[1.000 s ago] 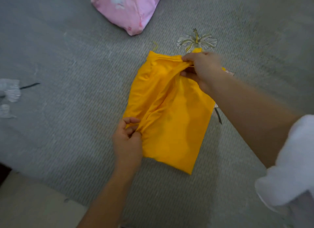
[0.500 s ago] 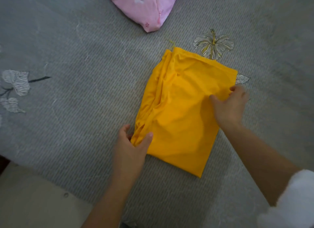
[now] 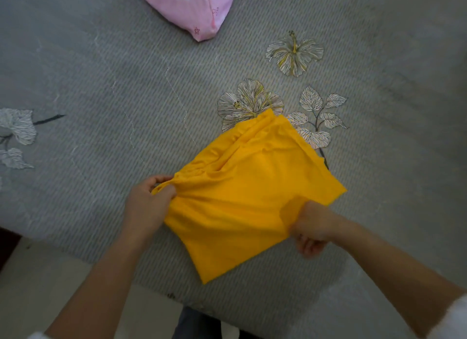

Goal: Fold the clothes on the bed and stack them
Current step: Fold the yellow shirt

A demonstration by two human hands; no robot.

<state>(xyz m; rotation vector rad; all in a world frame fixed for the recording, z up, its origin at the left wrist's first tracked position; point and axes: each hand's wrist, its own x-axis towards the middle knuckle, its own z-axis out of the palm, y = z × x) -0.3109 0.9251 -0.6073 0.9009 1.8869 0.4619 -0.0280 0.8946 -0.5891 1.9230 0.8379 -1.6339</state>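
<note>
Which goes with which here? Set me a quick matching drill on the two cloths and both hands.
1 yellow cloth
2 pink cloth
3 left hand
4 right hand

A grips the near right edge
B lies far off, untouched
C held at two sides
D pinches the gathered corner

Pairs: 1-C, 2-B, 3-D, 4-A

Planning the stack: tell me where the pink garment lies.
Head view: the pink garment lies at the top edge, slightly left of centre, on the grey bedspread, well beyond the yellow garment.
</note>
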